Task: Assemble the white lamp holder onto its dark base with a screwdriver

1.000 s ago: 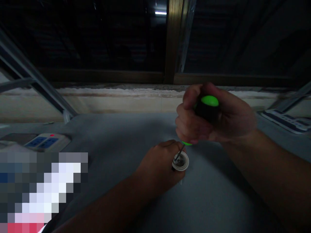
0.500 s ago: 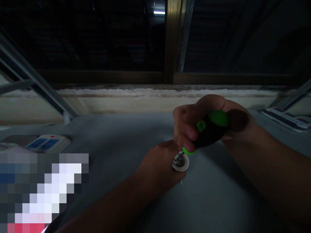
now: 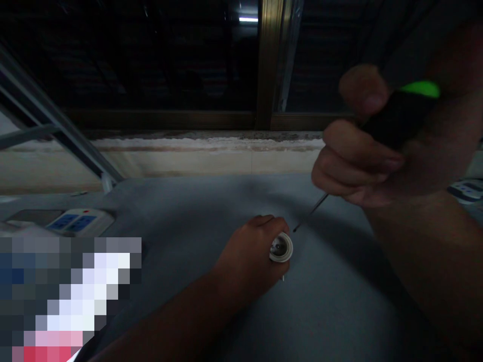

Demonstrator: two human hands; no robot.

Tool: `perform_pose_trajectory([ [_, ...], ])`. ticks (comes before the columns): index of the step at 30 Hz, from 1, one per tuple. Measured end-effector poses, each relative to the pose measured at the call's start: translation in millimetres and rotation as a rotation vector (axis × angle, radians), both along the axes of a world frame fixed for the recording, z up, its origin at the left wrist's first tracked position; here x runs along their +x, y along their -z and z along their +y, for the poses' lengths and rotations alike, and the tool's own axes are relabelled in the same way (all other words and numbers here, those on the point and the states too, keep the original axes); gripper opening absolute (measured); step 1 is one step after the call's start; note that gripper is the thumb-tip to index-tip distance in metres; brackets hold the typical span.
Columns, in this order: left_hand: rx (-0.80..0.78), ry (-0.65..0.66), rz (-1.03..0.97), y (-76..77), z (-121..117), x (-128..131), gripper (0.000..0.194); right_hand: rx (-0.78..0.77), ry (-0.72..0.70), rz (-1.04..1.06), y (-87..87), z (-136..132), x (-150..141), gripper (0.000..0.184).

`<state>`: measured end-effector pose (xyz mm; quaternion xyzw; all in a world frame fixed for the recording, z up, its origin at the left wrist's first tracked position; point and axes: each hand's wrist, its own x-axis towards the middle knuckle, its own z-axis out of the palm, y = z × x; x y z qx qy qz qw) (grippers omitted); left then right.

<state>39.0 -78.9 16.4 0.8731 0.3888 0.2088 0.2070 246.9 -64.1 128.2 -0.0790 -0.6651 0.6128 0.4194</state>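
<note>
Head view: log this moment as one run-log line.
left hand: grips round white-rimmed fitting | right hand: holds green-and-black screwdriver, tip apart from fitting | under: grey surface | nearby: power strip

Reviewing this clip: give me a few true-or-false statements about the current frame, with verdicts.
1. The right hand grips a black-and-green screwdriver. True.
2. The left hand is open and empty. False: it closes around a round white fitting.
3. The screwdriver's thin shaft touches the fitting. False: its tip is apart from the fitting.
4. A white power strip with blue sockets lies left of the hands. True.
</note>
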Motion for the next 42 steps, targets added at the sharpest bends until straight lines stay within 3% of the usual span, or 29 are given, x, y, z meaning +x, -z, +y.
perform_pose_trajectory([
  [2,0.012,-0.050,-0.050,-1.0,1.0,-2.4,0.017,0.013,0.039,-0.109,-2.8,8.6,13.7,0.050],
  [5,0.025,-0.135,-0.190,-3.8,3.8,-7.0,0.020,0.123,0.070,-0.307,7.3,27.3,22.9,0.056],
  [8,-0.040,-0.199,-0.289,-4.6,7.0,-10.5,0.022,0.349,0.292,-0.731,29.2,49.1,19.2,0.036],
  [10,-0.086,-0.216,-0.300,-3.3,9.2,-11.7,0.023,0.452,0.325,-0.910,45.4,61.7,12.8,0.028],
  [11,-0.100,-0.218,-0.300,-2.4,10.2,-12.0,0.023,0.438,0.274,-0.958,53.0,66.7,9.3,0.026],
  [14,-0.090,-0.230,-0.298,-0.3,12.7,-12.6,0.024,0.329,0.060,-0.998,71.5,75.5,-0.2,0.035],
  [16,-0.065,-0.235,-0.289,0.0,13.5,-12.6,0.024,0.296,0.004,-0.972,78.8,77.3,-4.6,0.040],
  [23,0.138,-0.201,-0.223,-2.7,16.9,-15.7,0.022,0.320,0.057,-1.040,81.4,82.2,1.7,0.033],
  [29,0.107,-0.260,-0.104,-7.6,20.9,-25.0,0.028,0.289,0.042,-1.104,78.6,81.4,5.5,0.026],
  [34,0.093,-0.214,-0.123,-10.2,20.0,-24.3,0.036,0.361,0.166,-1.200,82.9,78.9,3.0,0.031],
  [38,-0.009,-0.302,-0.194,-8.6,21.0,-23.5,0.038,0.378,0.249,-1.274,85.9,78.2,4.3,0.031],
  [42,-0.326,-0.334,-0.468,-9.3,22.9,-22.2,0.039,0.386,0.259,-1.285,81.7,78.5,7.2,0.032],
])
